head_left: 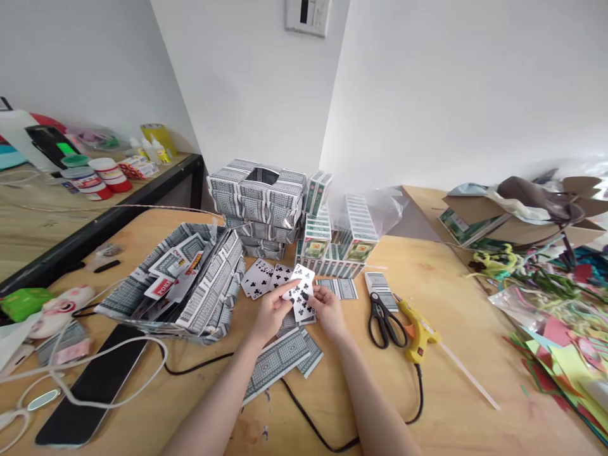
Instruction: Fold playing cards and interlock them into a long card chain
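Observation:
Between my two hands, over the middle of the table, playing cards [302, 279] are held face up, clubs with a 7 at the top corner. My left hand [272, 311] pinches their left side, and the fingers of my right hand [329, 310] close on the right edge. How many cards are in the grip I cannot tell. Just behind my left hand lie fanned club cards [259, 277], face up. Grey patterned cards [279, 360], back side up and joined into a strip, lie under my wrists. More face-down cards [345, 289] sit beyond my right hand.
Left stands a card-built basket [227, 288] with loose cards inside; behind it, stacked card-built boxes [256, 196]. Card packs [317, 234] stand at the back. Black scissors [381, 322] and a yellow glue gun [422, 332] lie right, its cable crossing the front. A phone [92, 386] lies left.

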The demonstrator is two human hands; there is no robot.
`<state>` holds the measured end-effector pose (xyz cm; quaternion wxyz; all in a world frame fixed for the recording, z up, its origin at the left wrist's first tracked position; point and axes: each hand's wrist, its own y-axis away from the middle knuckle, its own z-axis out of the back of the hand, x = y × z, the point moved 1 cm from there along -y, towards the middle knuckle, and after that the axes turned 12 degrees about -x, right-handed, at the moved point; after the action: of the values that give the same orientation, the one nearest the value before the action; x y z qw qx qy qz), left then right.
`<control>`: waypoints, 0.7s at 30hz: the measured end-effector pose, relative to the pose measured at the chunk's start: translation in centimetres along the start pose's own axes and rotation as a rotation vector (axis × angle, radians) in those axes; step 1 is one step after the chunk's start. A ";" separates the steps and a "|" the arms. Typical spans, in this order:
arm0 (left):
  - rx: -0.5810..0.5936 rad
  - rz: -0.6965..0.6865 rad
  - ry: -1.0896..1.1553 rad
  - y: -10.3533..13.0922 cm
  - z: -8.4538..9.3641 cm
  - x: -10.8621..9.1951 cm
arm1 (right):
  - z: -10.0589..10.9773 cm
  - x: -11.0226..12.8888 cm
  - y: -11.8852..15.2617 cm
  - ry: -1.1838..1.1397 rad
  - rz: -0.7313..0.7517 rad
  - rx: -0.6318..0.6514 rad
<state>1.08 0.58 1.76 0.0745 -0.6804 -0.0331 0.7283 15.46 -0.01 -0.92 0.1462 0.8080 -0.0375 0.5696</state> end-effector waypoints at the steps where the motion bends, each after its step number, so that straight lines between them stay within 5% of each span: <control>1: -0.024 0.038 0.023 -0.1 0.0 0.0 | 0.0 0.0 0.0 0.031 0.024 -0.018; 10: -0.162 0.164 -0.073 -0.7 0.3 0.9 | -0.5 0.1 0.5 0.238 0.015 -0.115; 21: 0.007 0.243 0.002 -0.7 0.4 0.3 | 0.0 0.9 0.4 0.190 0.127 -0.082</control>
<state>0.68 1.38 1.57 -0.0119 -0.6799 0.0521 0.7313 15.64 -0.28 -0.04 0.1458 0.7397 -0.0979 0.6496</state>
